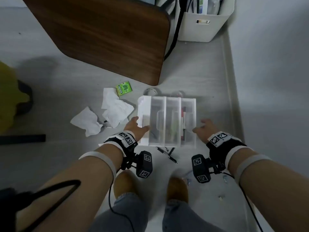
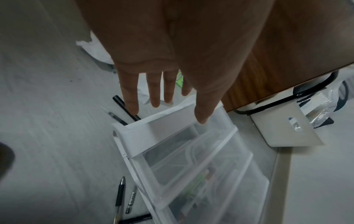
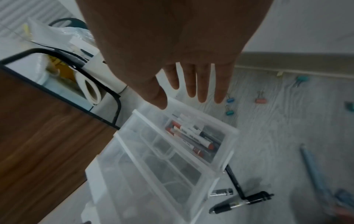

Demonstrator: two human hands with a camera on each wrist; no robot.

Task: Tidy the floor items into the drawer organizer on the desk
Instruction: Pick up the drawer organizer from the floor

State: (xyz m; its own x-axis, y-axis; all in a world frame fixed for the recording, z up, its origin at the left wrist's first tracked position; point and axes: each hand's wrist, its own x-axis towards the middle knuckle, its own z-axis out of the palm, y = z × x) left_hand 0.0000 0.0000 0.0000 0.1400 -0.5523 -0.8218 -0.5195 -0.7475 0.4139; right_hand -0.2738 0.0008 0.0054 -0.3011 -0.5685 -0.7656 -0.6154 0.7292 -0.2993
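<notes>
Head view shows the organizer [image 1: 167, 121] lying on the floor [image 1: 66, 156] beside the desk [image 1: 103, 36], with pens [image 1: 168, 153] near it. Left hand [image 1: 136, 127] and right hand [image 1: 203, 129] are spread wide with straight fingers at its two sides, holding nothing.
</notes>
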